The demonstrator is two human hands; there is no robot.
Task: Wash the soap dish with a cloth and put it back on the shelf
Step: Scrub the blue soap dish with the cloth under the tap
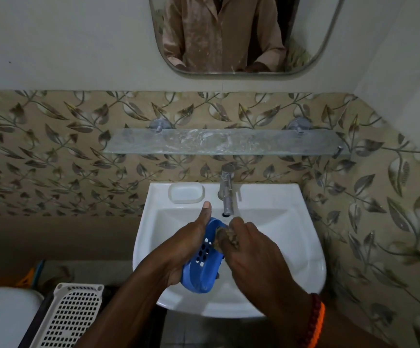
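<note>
Hands: left (186,244) grips soap dish (201,267), right (251,249) presses cloth (225,236).

I see a blue soap dish (201,262) with a brownish cloth (225,236) over the white sink (304,259). Behind the sink, beige wall tiles (53,159) bear a grey-brown leaf pattern. Left of the sink sits a cream perforated basket (70,315).
</note>
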